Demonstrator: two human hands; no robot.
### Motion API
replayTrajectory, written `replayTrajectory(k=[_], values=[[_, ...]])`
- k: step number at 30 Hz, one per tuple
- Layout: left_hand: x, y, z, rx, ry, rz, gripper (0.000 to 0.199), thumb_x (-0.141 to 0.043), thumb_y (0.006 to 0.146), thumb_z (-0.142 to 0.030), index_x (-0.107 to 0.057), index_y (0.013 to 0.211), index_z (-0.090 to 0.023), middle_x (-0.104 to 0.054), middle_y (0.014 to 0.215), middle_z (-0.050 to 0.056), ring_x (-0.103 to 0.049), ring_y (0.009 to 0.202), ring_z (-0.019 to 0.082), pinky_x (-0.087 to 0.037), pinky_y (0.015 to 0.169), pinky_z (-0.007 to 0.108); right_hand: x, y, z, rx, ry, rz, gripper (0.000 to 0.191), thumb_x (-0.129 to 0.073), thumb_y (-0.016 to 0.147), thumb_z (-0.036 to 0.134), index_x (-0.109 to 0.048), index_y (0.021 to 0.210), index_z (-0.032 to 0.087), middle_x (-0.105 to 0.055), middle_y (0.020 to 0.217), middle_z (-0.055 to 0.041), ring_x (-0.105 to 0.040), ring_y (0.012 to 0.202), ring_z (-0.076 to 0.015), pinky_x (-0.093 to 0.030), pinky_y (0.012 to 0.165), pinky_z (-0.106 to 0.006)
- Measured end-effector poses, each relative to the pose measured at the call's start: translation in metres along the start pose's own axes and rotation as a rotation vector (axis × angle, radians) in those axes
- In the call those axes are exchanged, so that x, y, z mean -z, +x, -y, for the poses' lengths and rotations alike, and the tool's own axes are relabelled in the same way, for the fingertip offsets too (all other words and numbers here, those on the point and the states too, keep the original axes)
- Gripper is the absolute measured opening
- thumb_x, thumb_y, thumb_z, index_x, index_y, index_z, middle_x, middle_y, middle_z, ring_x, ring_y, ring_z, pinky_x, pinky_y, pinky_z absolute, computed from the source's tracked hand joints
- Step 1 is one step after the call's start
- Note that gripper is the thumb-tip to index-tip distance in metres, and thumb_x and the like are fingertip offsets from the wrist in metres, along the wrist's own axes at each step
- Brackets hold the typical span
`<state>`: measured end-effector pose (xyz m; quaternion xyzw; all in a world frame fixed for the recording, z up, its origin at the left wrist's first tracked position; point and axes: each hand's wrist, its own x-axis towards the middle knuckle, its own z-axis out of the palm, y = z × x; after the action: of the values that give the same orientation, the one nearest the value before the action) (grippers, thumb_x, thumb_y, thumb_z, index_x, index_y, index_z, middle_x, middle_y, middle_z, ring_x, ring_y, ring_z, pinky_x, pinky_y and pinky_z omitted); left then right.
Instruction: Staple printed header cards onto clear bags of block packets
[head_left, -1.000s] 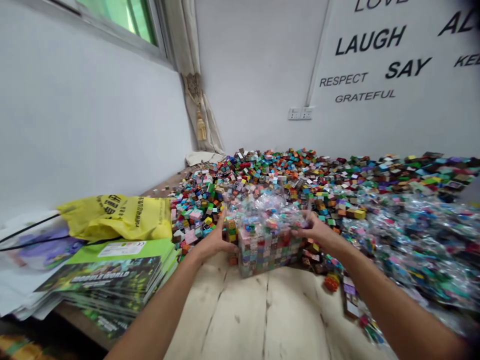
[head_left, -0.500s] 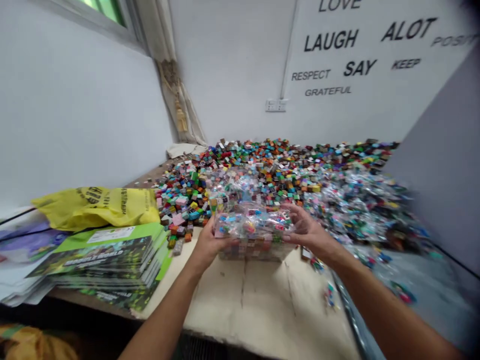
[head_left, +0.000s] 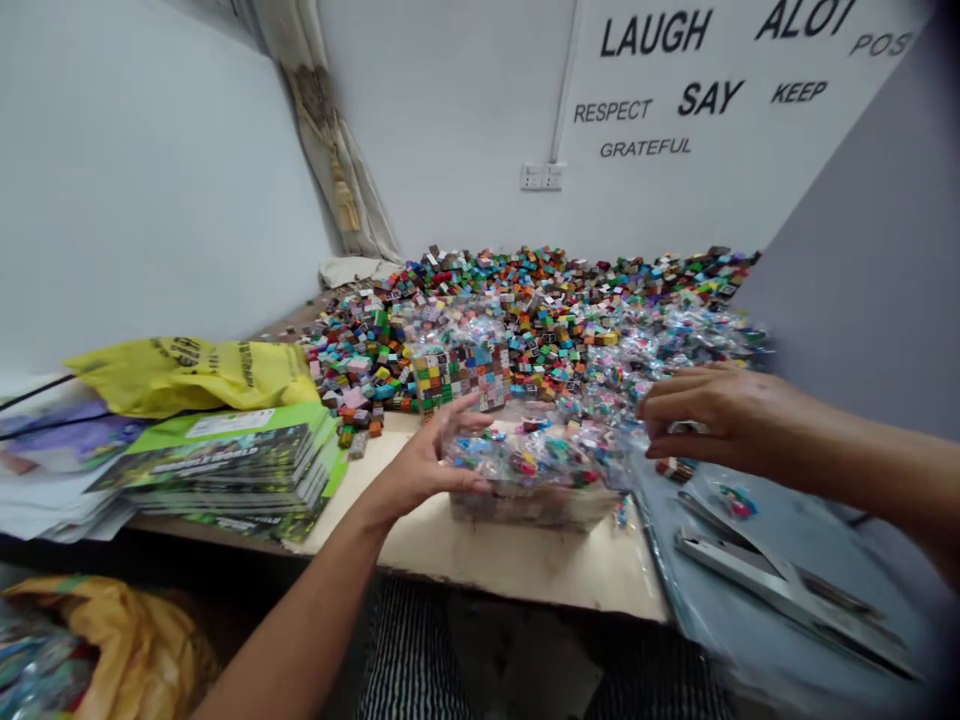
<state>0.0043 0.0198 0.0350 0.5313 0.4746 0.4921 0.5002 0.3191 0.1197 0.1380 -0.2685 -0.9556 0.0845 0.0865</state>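
Note:
A clear plastic package (head_left: 536, 505) with a blocky lower part stands on the pale board, and small bagged colourful pieces (head_left: 540, 455) lie across its top. My left hand (head_left: 424, 460) grips its left end, thumb in front and fingers over the top and back. To the right, my right hand (head_left: 709, 415) hovers over the edge of the plastic bags, apart from the package. Its fingers are bent with a gap to the thumb, and I see nothing held. Below that hand are a small brown piece (head_left: 675, 468) and a metal stapler (head_left: 780, 580).
Loose colourful cubes (head_left: 525, 275) heap along the wall. A block of arranged cubes (head_left: 469, 375) stands behind the package. Filled clear bags (head_left: 675, 330) lie right of the heap. Left are stacked booklets (head_left: 225, 465) and a yellow bag (head_left: 195, 375). Flat plastic bags (head_left: 720, 620) cover the right side.
My right hand has left the package's right end and moved right, over the flat bags. The package sits slightly further right, still in my left hand. The view has tilted down, showing the stapler.

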Motion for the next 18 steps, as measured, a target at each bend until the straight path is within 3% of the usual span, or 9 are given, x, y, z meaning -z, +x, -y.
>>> replayTrajectory(k=[2, 4, 7, 11, 14, 18], values=[[0.0, 0.003, -0.008, 0.008, 0.023, 0.027, 0.087, -0.086, 0.055, -0.021, -0.051, 0.135, -0.025, -0.063, 0.124, 0.009, -0.056, 0.117, 0.027, -0.048, 0.093, 0.035, 0.005, 0.007, 0.015, 0.003, 0.116, -0.107, 0.033, -0.055, 0.083, 0.056, -0.074, 0.09, 0.03, -0.071, 0.093, -0.0044, -0.065, 0.082, -0.0239, -0.049, 0.073, -0.038], [-0.002, 0.003, -0.01, 0.023, 0.052, 0.008, 0.081, -0.085, 0.058, -0.022, -0.054, 0.133, -0.024, -0.064, 0.12, 0.008, -0.059, 0.111, 0.025, -0.048, 0.093, 0.035, 0.006, 0.022, 0.034, -0.009, 0.141, -0.125, 0.033, -0.048, 0.089, 0.048, -0.072, 0.103, 0.031, -0.072, 0.098, -0.0024, -0.067, 0.084, -0.0224, -0.05, 0.072, -0.035], [-0.006, 0.001, -0.006, -0.011, 0.065, -0.036, 0.08, -0.085, 0.058, -0.023, -0.055, 0.132, -0.024, -0.065, 0.118, 0.007, -0.059, 0.11, 0.024, -0.047, 0.094, 0.033, -0.007, 0.056, 0.057, -0.058, -0.134, 0.01, 0.025, -0.052, 0.084, 0.024, -0.073, 0.098, 0.025, -0.072, 0.084, -0.0044, -0.066, 0.073, -0.0213, -0.045, 0.064, -0.032], [-0.006, -0.001, 0.003, -0.046, 0.031, -0.016, 0.08, -0.085, 0.061, -0.025, -0.053, 0.134, -0.026, -0.063, 0.121, 0.007, -0.059, 0.108, 0.024, -0.047, 0.092, 0.032, -0.029, 0.094, 0.064, -0.094, -0.326, 0.102, 0.012, -0.063, 0.074, 0.018, -0.072, 0.081, 0.022, -0.066, 0.065, -0.0045, -0.057, 0.056, -0.0179, -0.035, 0.056, -0.029], [-0.004, 0.001, 0.009, -0.068, 0.029, 0.0, 0.08, -0.084, 0.062, -0.026, -0.051, 0.135, -0.027, -0.061, 0.123, 0.006, -0.059, 0.106, 0.022, -0.047, 0.092, 0.031, -0.031, 0.1, 0.061, -0.107, -0.391, 0.099, 0.012, -0.06, 0.076, 0.017, -0.068, 0.067, 0.021, -0.061, 0.059, -0.0038, -0.052, 0.053, -0.0154, -0.032, 0.057, -0.028], [-0.004, 0.004, 0.014, -0.098, -0.001, 0.012, 0.077, -0.084, 0.063, -0.024, -0.051, 0.133, -0.027, -0.06, 0.122, 0.006, -0.058, 0.106, 0.021, -0.046, 0.093, 0.031, -0.024, 0.09, 0.071, -0.046, -0.369, 0.056, 0.018, -0.051, 0.083, 0.021, -0.067, 0.074, 0.02, -0.064, 0.07, -0.0045, -0.054, 0.062, -0.0154, -0.031, 0.06, -0.028]])
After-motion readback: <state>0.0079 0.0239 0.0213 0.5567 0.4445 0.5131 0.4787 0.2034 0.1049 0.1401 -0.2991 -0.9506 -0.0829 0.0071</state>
